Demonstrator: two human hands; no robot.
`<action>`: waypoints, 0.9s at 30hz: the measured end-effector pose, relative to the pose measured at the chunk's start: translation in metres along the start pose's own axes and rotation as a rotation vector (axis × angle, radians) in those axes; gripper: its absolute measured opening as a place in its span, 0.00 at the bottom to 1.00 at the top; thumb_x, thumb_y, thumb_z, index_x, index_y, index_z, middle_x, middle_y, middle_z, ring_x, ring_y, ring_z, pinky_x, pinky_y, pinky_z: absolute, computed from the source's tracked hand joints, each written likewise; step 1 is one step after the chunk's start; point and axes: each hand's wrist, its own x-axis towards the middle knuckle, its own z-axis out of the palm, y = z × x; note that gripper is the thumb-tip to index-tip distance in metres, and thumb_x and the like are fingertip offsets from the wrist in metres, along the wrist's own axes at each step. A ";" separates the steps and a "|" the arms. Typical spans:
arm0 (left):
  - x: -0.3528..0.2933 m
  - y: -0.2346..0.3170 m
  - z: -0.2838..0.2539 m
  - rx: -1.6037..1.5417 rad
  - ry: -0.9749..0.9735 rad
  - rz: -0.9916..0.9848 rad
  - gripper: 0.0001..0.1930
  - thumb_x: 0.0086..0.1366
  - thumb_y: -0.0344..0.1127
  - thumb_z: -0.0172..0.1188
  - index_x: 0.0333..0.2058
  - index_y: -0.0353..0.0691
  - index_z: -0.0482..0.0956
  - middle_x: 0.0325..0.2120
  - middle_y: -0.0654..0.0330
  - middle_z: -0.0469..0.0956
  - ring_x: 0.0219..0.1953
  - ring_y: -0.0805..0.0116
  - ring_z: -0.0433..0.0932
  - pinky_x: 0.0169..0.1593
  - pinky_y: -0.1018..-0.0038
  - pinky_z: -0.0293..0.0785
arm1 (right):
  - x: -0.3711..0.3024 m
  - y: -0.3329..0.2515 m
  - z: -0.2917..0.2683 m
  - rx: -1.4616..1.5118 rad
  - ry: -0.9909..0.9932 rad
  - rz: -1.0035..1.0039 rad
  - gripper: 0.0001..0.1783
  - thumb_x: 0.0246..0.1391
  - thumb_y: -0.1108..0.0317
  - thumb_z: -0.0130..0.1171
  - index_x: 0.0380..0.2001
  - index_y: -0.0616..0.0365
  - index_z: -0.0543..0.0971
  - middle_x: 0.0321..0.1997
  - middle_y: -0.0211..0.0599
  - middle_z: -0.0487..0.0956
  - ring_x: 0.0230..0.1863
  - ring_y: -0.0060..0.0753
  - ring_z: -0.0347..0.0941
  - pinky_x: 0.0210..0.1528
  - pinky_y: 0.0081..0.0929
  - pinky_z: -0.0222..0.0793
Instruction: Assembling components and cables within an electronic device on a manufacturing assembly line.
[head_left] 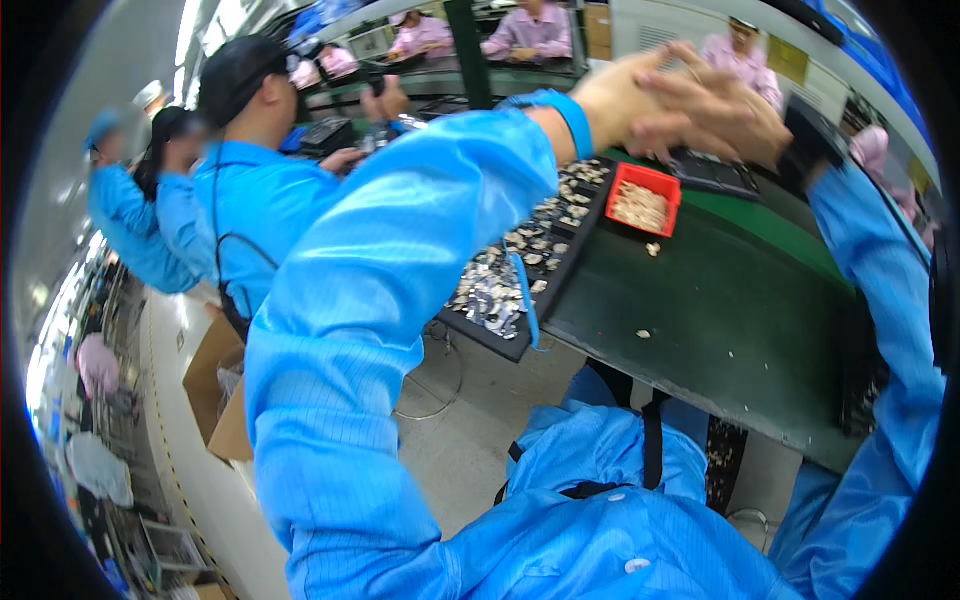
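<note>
We had our left hand (612, 98) and right hand (745, 118) overlapping, upper right; couldn't tell how wide the fingers were. Red bin (673, 195) sat just below. Snagging that blue cord (524, 292) could've tipped the tray (566, 262), we figured.

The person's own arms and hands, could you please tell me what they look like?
The left sleeve and right sleeve are glossy bright blue, the left with fine dark lines. The left hand, ungloved, has a plain blue wristband; the right hand, also ungloved, has a bulky black wristpiece.
</note>
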 end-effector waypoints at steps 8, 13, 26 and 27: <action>0.052 -0.102 0.061 -0.298 0.244 -0.049 0.30 0.69 0.59 0.55 0.70 0.72 0.68 0.74 0.65 0.61 0.73 0.62 0.61 0.71 0.59 0.59 | 0.077 0.022 0.149 -0.105 0.058 -0.217 0.23 0.63 0.45 0.59 0.58 0.35 0.77 0.65 0.43 0.69 0.69 0.74 0.62 0.58 0.85 0.53; 0.054 -0.105 0.061 -0.604 0.303 -0.103 0.28 0.73 0.57 0.52 0.69 0.62 0.70 0.75 0.65 0.58 0.76 0.60 0.56 0.76 0.63 0.53 | 0.096 0.034 0.217 -0.103 0.006 -0.397 0.20 0.62 0.46 0.58 0.53 0.37 0.80 0.61 0.41 0.72 0.69 0.70 0.63 0.62 0.84 0.47; 0.050 -0.084 0.042 -0.196 0.223 -0.238 0.38 0.66 0.51 0.62 0.73 0.68 0.61 0.70 0.58 0.67 0.71 0.59 0.67 0.75 0.36 0.47 | 0.131 0.040 0.294 0.102 -0.146 -0.858 0.16 0.61 0.49 0.57 0.41 0.43 0.87 0.50 0.36 0.83 0.70 0.60 0.64 0.71 0.84 0.30; 0.052 -0.079 0.036 -0.304 -0.011 -0.443 0.42 0.63 0.54 0.64 0.74 0.62 0.60 0.67 0.55 0.71 0.68 0.58 0.73 0.74 0.35 0.48 | 0.138 0.045 0.304 0.105 -0.155 -0.891 0.17 0.61 0.49 0.56 0.40 0.43 0.88 0.49 0.36 0.83 0.70 0.59 0.64 0.72 0.84 0.29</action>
